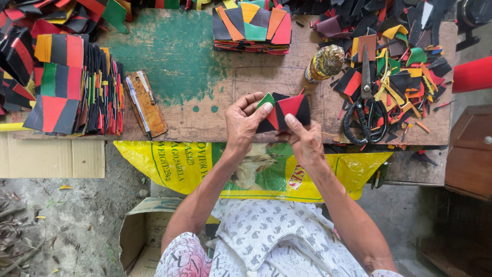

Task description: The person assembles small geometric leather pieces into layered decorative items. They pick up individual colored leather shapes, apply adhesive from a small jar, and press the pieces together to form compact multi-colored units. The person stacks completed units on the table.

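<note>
both hands pinch a patchwork piece point(283, 111) of red, black and green triangles just above the workbench's near edge point(205, 134): left hand point(245, 123) grips its left side, right hand point(304, 139) its lower edge. bare wood lies behind it; scissors point(367, 110) sit near on the right.

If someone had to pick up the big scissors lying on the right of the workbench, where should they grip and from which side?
Probably by the black-wrapped handle loops, coming from the near table edge. The scissors lie with blades pointing away, into the scrap pile, and the loops sit close to the table edge, largely free of offcuts. Both hands, left hand and right hand, hold a patchwork piece.
</note>
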